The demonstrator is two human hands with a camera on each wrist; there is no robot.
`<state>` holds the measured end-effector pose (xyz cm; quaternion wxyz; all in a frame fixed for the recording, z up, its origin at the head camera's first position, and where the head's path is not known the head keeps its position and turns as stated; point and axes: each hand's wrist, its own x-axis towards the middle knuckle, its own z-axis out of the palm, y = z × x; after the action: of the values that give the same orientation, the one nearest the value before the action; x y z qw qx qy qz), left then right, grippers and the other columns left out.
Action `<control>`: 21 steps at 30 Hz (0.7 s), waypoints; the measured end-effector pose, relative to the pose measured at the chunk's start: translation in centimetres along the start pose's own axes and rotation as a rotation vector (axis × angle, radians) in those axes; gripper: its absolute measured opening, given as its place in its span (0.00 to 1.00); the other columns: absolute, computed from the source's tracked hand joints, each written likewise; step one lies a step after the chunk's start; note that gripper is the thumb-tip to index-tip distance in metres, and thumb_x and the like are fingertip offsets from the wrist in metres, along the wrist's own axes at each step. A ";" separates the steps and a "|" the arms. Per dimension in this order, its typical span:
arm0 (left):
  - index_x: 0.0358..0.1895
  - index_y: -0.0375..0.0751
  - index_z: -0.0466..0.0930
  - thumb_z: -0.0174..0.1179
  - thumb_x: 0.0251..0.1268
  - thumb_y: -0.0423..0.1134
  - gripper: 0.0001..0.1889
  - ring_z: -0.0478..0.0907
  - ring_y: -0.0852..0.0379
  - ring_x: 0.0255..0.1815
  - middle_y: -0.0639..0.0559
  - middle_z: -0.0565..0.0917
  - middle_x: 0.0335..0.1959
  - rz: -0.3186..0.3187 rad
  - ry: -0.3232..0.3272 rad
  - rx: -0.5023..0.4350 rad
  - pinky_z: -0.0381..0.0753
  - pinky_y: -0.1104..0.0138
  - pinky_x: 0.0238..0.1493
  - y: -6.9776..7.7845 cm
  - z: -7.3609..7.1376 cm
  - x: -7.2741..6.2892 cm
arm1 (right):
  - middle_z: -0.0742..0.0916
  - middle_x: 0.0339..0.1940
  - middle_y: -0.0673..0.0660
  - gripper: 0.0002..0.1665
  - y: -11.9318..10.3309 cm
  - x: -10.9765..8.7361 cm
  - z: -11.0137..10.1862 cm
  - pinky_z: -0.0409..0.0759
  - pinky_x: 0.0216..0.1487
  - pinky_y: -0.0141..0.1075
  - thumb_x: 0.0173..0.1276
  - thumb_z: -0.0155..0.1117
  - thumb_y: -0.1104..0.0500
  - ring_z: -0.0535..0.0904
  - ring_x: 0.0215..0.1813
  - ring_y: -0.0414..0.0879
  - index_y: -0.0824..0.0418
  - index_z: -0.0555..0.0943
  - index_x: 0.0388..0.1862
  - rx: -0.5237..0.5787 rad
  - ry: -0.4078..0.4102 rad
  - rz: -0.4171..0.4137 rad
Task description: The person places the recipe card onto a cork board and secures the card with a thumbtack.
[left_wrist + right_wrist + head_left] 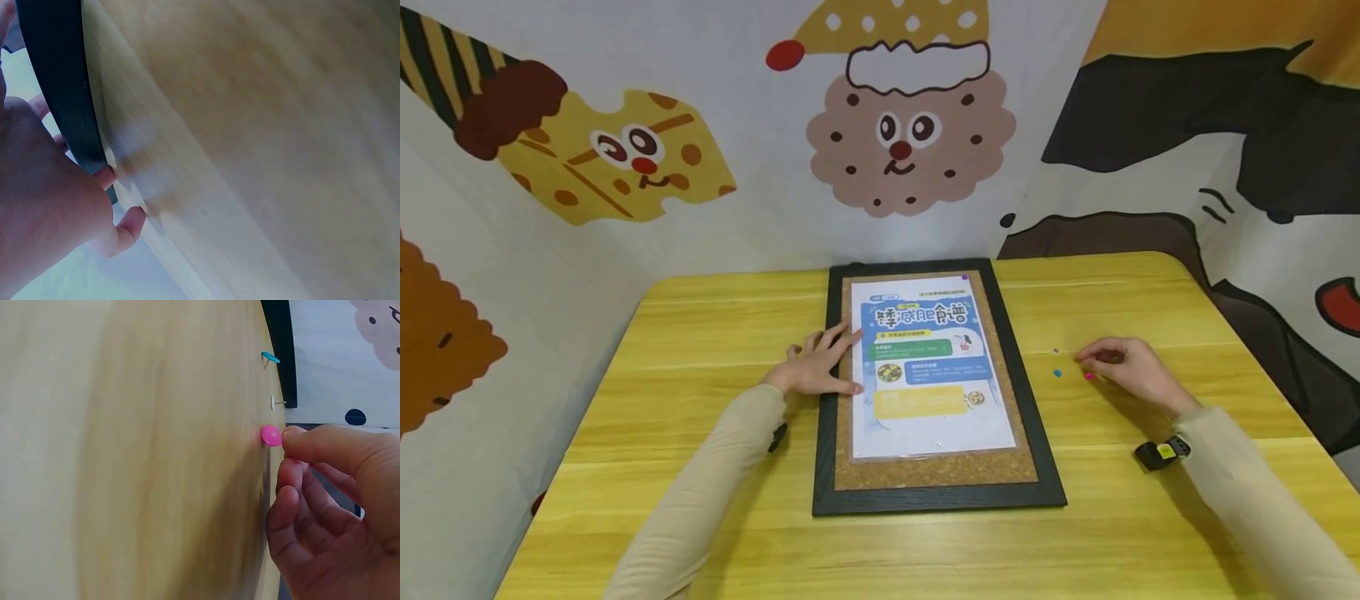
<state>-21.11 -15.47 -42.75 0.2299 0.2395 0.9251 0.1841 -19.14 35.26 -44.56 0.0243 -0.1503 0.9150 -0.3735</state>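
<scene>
A black-framed cork board [936, 475] lies on the table with a laminated poster [917, 437] on it. A purple thumbtack [965, 277] sits at the poster's upper right corner. My left hand [814, 364] spreads over the frame's left side, its fingertips on the poster's left edge. To the right of the board, three thumbtacks lie on the table: a blue one [1057, 373], a white one [273, 403] and a pink one [271, 435]. My right hand [1138, 371] hovers beside them, loosely bent, a fingertip right at the pink thumbtack's edge in the right wrist view.
The yellow wood-grain table [715, 333] extends around the board. A cloth wall covering [760, 233] with cartoon prints stands behind the table's far edge. Each wrist wears a dark band, such as the right wristband [1161, 452].
</scene>
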 end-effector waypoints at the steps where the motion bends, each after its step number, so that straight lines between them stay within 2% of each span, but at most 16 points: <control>1: 0.79 0.54 0.35 0.58 0.61 0.63 0.51 0.35 0.28 0.73 0.50 0.29 0.78 -0.002 -0.001 -0.001 0.40 0.28 0.58 0.0 0.0 0.0 | 0.86 0.40 0.64 0.09 -0.1 -0.2 -0.1 0.75 0.29 0.29 0.68 0.63 0.67 0.80 0.35 0.39 0.68 0.85 0.44 -0.001 -0.003 0.001; 13: 0.79 0.55 0.36 0.58 0.61 0.64 0.51 0.37 0.28 0.72 0.50 0.29 0.78 -0.017 0.000 0.005 0.41 0.29 0.58 0.0 -0.1 -0.1 | 0.87 0.40 0.62 0.09 -0.7 -1.1 -0.9 0.76 0.28 0.32 0.67 0.63 0.68 0.79 0.35 0.40 0.69 0.84 0.45 -0.028 -0.089 0.035; 21: 0.79 0.54 0.36 0.58 0.61 0.64 0.51 0.38 0.27 0.72 0.51 0.29 0.78 -0.017 0.001 0.013 0.42 0.29 0.58 0.1 -0.1 -0.1 | 0.87 0.40 0.62 0.09 -0.8 -1.3 -0.7 0.74 0.29 0.30 0.66 0.63 0.69 0.79 0.35 0.38 0.70 0.83 0.45 -0.032 -0.114 0.020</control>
<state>-20.97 -15.44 -42.57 0.2293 0.2331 0.9285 0.1762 -17.86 35.60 -43.58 0.0775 -0.1627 0.9195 -0.3493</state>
